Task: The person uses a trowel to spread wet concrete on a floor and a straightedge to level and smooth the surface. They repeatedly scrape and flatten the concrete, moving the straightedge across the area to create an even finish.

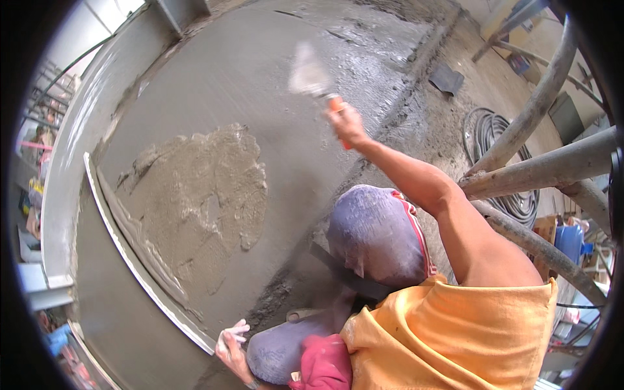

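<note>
My right hand [346,123] grips an orange-handled steel trowel [311,77] against the grey plastered wall [260,84], while my left hand [231,343] grips a long pale straightedge [140,260].

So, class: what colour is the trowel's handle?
Orange, on the trowel held in a hand; head view shows it best.

A grey plastered wall [260,71] fills most of the view — smooth, with one rough wet patch [201,195]. Scaffold poles [539,169] cross on the right, above a dusty floor [448,123] with a coiled hose [487,136] — lit by daylight.
</note>
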The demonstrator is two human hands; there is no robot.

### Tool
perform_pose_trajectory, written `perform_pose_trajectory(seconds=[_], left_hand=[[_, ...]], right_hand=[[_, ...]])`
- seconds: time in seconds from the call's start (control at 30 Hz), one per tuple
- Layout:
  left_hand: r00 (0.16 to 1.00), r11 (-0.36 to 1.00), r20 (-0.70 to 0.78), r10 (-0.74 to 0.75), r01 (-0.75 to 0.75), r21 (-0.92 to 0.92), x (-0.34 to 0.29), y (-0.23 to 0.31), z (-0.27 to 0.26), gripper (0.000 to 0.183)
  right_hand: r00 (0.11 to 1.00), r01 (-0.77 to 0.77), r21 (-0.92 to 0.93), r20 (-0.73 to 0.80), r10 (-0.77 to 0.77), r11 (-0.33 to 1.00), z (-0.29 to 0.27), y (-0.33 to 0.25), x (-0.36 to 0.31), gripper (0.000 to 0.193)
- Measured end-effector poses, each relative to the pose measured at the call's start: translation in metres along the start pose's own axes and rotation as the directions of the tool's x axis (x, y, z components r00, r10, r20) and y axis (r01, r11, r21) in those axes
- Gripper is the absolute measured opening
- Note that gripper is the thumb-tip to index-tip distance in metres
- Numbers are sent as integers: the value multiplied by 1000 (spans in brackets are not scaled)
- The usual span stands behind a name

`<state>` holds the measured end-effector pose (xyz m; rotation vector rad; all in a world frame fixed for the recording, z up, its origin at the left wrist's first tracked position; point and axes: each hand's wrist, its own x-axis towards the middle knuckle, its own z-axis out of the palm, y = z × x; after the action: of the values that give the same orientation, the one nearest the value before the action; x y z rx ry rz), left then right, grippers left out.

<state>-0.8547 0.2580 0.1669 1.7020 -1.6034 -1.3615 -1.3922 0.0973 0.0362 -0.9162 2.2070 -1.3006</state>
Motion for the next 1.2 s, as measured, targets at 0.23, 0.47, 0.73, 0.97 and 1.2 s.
perform_pose_trajectory(seconds=[0.23,0.47,0.73,0.97,1.2], left_hand=[[990,990,24,142,-141,-32,17,68,21,35],[967,971,135,-218,200,132,44,122,43,42],[989,991,107,-104,94,93,52,82,37,38],[992,995,83,-91,88,42,47,80,41,39],[990,996,112,-83,80,28,42,72,28,39]], right_hand=[[531,112,-52,-841,-104,992,-173,39,131,39],[484,-491,-186,-871,89,851,-239,225,91,41],[521,-667,-80,-761,387,741,-289,238,117,39],[476,-683,-100,-813,336,724,-242,223,57,44],[505,-718,-19,-702,503,696,-251,247,59,28]])
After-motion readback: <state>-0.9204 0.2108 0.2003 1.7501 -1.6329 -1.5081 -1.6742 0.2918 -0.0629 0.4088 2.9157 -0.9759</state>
